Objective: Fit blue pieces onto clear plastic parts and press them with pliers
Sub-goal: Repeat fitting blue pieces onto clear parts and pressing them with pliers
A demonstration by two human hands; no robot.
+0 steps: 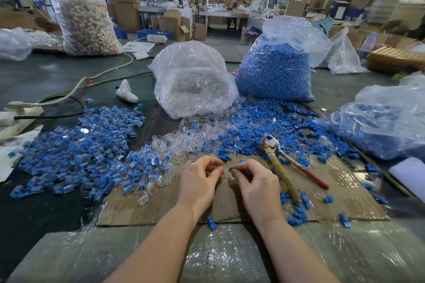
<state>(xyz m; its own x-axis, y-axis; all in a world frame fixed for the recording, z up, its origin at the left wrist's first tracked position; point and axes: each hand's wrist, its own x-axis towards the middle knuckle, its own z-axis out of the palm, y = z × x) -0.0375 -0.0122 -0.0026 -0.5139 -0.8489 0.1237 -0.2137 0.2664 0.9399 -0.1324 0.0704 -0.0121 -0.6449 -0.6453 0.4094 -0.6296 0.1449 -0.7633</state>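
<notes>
Right hand [255,186]: pinching one blue piece [231,169] at the fingertips, presented toward the left hand [202,179], whose curled fingers likely hold a clear part, not discernible. Both over cardboard [147,210]. Pliers [285,163] lie just right, within reach for pressing. Finished pile [76,149] at left.

Left hand [199,177] fingertips hide whatever they pinch; forearms cut off by bottom edge

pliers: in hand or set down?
Set down. The pliers lie flat on the cardboard beside the right hand, which pinches a blue piece, not the tool.
</notes>
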